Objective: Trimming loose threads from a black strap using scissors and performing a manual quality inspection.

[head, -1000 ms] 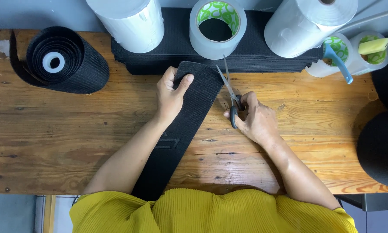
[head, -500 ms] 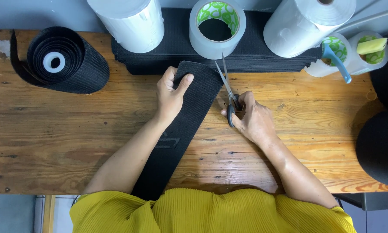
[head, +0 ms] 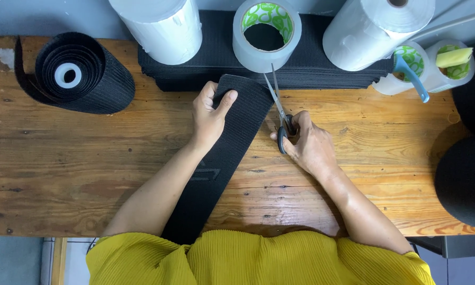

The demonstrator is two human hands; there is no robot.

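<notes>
Little had moved since the earlier frames: the scissors [head: 279, 113] had crept a bit left and up, blades still apart, points now just under the clear tape roll [head: 265, 34]; left hand unchanged. The left hand [head: 210, 116] lay flat on the black ribbed strip [head: 224, 158], palm down, fingers loosely spread, thumb over the strip's rounded far end, pressing rather than gripping. The right hand [head: 307, 143] was closed around the scissors' dark handles, fingers through the loops, blades open in a narrow V pointing away from the person, just beside the strip's right edge; contact between blade and strip could not be told. The strip ran diagonally across the wooden worktop [head: 63, 174], from the yellow sleeve [head: 258, 258] near the bottom up to the stack of black cut pieces [head: 311, 74] at the far edge, its end touching or overlapping that stack. A faint embossed mark showed mid-strip. On the far left sat a big roll of black ribbed material [head: 84, 74] with a white core, a loose tail curling round it. Two white plastic film rolls [head: 163, 24] stood on the stack at the back, one left, one right, the tape roll between them. At the far right two smaller tape rolls [head: 406, 71] stood side by side, one holding a blue-handled tool [head: 410, 76], the other a yellow piece [head: 454, 57]. Dark rounded shapes [head: 464, 179] sat at the right edge, kind unclear.
</notes>
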